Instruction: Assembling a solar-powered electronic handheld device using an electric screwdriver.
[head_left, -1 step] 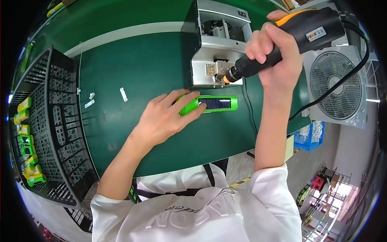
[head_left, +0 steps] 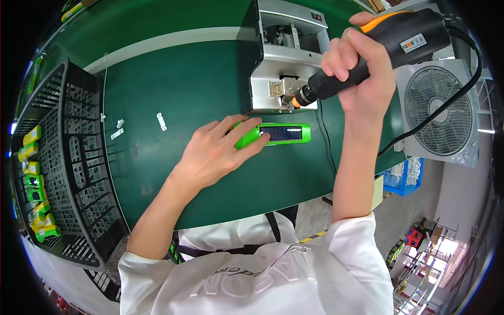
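My right hand [head_left: 366, 65] is wrapped round a black and orange electric screwdriver [head_left: 336, 84], whose cord loops off to the right. The driver's orange-ringed tip is at the front outlet of a silver screw feeder [head_left: 262, 97]; whether a screw sits on the bit is too small to tell. Below that machine lies a long bright green handheld device [head_left: 304, 133] with a dark glossy panel along its top. Its left end is held against the table by the fingers of my left hand [head_left: 212, 149], which hide part of it.
Several small white strips [head_left: 161, 122] lie on the green table [head_left: 173, 79], left of my hand. A black plastic crate [head_left: 73, 152] with yellow-green items stands at the left edge. On the right are a grey box fan [head_left: 438, 111] and a blue basket [head_left: 403, 181]. A thin black cable [head_left: 326, 134] crosses the table.
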